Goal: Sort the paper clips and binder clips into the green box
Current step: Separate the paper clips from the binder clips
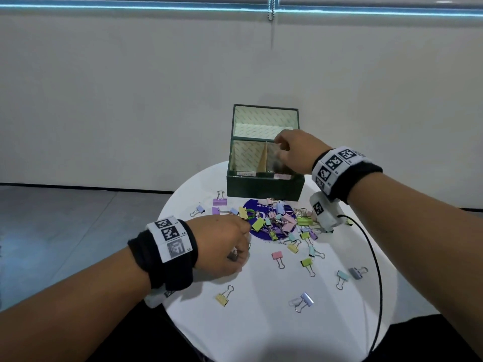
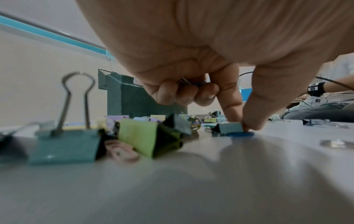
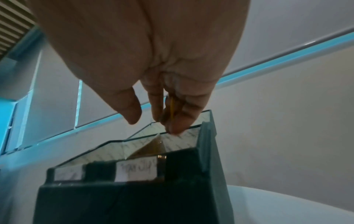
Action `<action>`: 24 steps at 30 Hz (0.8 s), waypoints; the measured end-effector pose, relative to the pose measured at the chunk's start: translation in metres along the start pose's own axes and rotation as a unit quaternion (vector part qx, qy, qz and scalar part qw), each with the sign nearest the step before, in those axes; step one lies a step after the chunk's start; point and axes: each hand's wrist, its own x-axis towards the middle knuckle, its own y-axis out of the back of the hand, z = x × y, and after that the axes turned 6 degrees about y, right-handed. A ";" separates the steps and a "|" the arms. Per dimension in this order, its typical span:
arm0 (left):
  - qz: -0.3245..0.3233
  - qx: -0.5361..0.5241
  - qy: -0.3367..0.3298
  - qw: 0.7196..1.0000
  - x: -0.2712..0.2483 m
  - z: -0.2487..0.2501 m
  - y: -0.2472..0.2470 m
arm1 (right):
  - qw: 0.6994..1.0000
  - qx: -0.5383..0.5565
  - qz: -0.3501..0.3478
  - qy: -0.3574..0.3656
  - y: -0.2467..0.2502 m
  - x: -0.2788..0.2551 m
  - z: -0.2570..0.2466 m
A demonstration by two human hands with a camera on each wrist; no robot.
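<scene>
The green box point(image 1: 264, 189) stands open at the table's far side, with a brown divider point(image 1: 264, 159) splitting it in two. My right hand point(image 1: 281, 150) hovers over its right compartment, fingers pointing down. In the right wrist view a thin yellow paper clip point(image 3: 172, 107) is caught between those fingers, with the thumb point(image 3: 132, 110) held apart. My left hand point(image 1: 244, 229) is down on the table beside the clip pile point(image 1: 282, 222). Its thumb and forefinger pinch a flat blue paper clip point(image 2: 239, 134) next to a teal binder clip point(image 2: 228, 128). Its curled fingers point(image 2: 184, 94) hold more wire clips.
Pastel binder clips lie scattered over the round white table point(image 1: 261, 322), among them a yellow one point(image 1: 223, 297) and a lilac one point(image 1: 303, 300) near me. A black cable point(image 1: 376, 270) runs along the right side. A blue disc point(image 1: 257, 235) lies under the pile.
</scene>
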 end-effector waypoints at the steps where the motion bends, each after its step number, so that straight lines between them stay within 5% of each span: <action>1: -0.004 -0.002 0.003 1.000 0.000 0.000 0.000 | 1.000 0.004 0.002 -0.003 0.002 0.001 0.000; 7: 0.003 0.005 -0.005 1.000 0.002 -0.004 -0.002 | 0.994 -0.008 0.041 0.103 -0.012 -0.036 -0.020; 12: -0.003 0.008 0.021 1.000 0.008 -0.009 -0.005 | 0.953 -0.094 -0.187 0.219 -0.056 -0.087 -0.050; 24: 0.055 0.019 -0.017 0.998 0.012 -0.006 -0.008 | 0.955 -0.082 -0.216 0.187 -0.077 -0.096 -0.053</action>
